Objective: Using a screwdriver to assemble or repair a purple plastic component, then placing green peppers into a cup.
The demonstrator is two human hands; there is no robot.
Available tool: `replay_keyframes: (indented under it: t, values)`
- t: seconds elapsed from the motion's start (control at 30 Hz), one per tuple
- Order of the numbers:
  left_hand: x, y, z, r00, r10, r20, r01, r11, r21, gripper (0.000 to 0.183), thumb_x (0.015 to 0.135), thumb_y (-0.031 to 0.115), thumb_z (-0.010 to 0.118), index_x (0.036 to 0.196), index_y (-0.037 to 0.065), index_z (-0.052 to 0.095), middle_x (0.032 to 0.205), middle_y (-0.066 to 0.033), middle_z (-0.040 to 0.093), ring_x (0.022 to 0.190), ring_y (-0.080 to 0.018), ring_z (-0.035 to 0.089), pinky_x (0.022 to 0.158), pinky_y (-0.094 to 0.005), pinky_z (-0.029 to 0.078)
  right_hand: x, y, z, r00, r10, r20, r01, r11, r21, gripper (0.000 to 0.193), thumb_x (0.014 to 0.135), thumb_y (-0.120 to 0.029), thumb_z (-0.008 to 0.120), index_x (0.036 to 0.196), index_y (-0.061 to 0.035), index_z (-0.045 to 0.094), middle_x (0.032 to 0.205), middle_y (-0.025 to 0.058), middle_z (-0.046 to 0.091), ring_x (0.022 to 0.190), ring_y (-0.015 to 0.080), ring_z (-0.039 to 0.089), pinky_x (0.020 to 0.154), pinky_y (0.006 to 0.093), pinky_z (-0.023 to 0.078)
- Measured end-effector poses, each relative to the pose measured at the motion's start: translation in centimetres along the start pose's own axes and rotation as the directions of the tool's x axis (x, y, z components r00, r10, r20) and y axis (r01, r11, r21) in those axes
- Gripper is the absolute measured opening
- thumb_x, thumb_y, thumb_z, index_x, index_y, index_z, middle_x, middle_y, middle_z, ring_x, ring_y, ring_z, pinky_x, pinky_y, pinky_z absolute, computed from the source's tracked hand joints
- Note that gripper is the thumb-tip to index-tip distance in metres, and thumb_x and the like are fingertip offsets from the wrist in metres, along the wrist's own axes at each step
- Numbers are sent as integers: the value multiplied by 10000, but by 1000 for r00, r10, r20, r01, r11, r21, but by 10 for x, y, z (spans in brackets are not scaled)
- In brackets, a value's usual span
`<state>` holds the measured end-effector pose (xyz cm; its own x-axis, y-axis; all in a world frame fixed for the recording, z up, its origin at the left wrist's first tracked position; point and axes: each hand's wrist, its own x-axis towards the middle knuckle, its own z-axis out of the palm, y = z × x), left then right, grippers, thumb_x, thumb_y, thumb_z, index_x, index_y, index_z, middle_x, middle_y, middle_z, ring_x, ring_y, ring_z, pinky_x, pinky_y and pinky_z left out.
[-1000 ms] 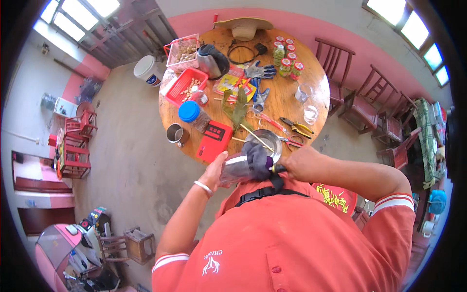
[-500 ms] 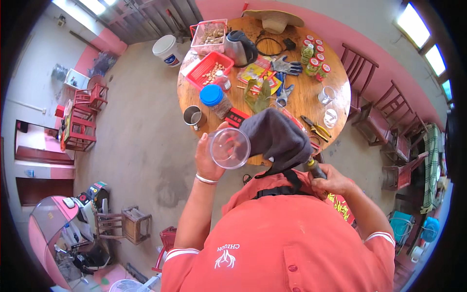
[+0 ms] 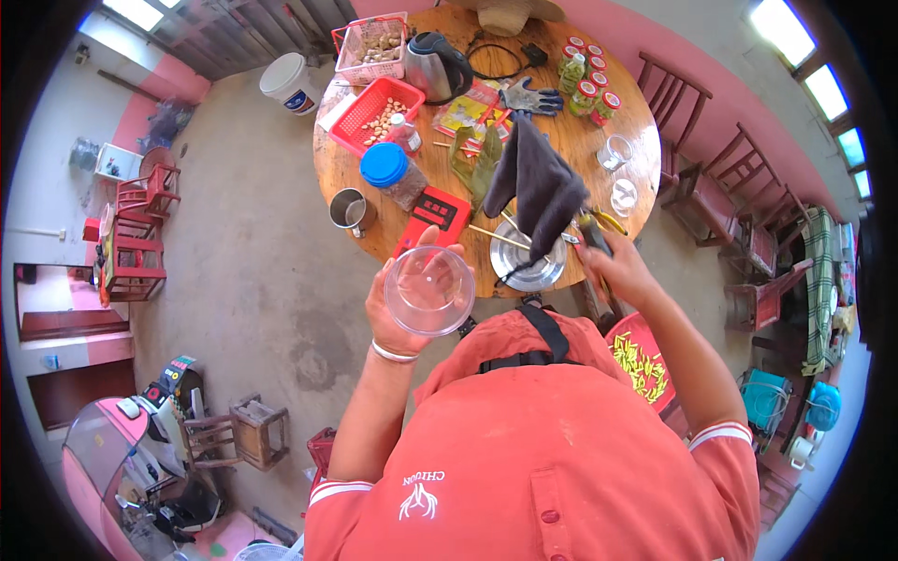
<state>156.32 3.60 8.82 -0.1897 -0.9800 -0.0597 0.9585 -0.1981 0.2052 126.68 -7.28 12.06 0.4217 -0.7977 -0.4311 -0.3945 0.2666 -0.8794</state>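
L hand (image 3: 393,321) (white bracelet (image 3: 394,353) on wrist): holds clear plastic cup (image 3: 429,290), round end twd cam. Fingers part-curled behind/around wall, some tips showing past rim. Cup in air approx. at near edge of round wooden table (image 3: 341,173), just nearer the wearer than red digital scale (image 3: 440,215).

R hand (image 3: 625,269): fingers wrapped tight on dark tool handle (image 3: 595,234). Dk grey cloth (image 3: 538,182) just beside handle's far end, spread above table, lower corner over steel dish (image 3: 552,266); how cloth & tool join = can't tell. Hands well apart, dish betw. them.

Table, L side: steel mug (image 3: 353,213), blue-lidded jar (image 3: 385,166), small bottle (image 3: 404,133), red basket (image 3: 351,136) w/ nuts, elec. kettle (image 3: 438,67). Centre: green leaves (image 3: 477,173), partly behind cloth; work glove (image 3: 530,96) beyond. R side: red-lidded jars (image 3: 585,89) grouped, clear cup (image 3: 615,151) near clear lid (image 3: 624,196). Chopstick (image 3: 498,237) overlaps dish rim.

Below R forearm, off table: red basin (image 3: 641,325) w/ yellow-green pcs.
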Motion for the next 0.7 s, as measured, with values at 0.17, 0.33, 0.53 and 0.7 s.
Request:
replay_keyframes:
  t: [0.17, 0.33, 0.53, 0.7]
  values:
    - [5, -9, 0, 992, -73, -102, 75, 997, 15, 767, 865, 470, 530, 1454, 78, 234, 1398, -204, 382, 1241, -420, 421, 912, -530, 470, 79, 15, -1, 971, 6, -239, -12, 1000, -25, 286, 839, -272, 577, 827, 12, 539, 592, 44, 542, 412, 136, 517, 404, 294, 439]
    - [6, -18, -1, 990, -76, -122, 81, 996, 39, 764, 868, 479, 515, 1445, 54, 247, 1391, -205, 394, 1243, -422, 419, 905, -531, 477, 141, 40, -9, 972, 71, -226, -136, 947, -290, 321, 820, -303, 578, 824, 19, 579, 662, 111, 611, 480, 206, 593, 468, 342, 487]
    - [10, -30, -1, 969, -43, -244, 53, 998, 35, 719, 876, 487, 481, 1399, 17, 332, 1389, -182, 409, 1250, -405, 416, 928, -522, 463, 194, 116, -18, 959, 57, -278, -227, 744, -628, 385, 811, -354, 575, 937, 6, 629, 884, 231, 660, 826, 373, 643, 774, 453, 503]
    - [15, -34, 12, 964, -24, -264, 34, 999, 34, 647, 886, 457, 456, 1360, 20, 400, 1364, -163, 443, 1251, -354, 426, 1009, -523, 377, 197, 137, -22, 968, 82, -235, -225, 694, -684, 437, 813, -353, 605, 1085, -10, 602, 1066, 250, 620, 932, 382, 622, 863, 448, 476]
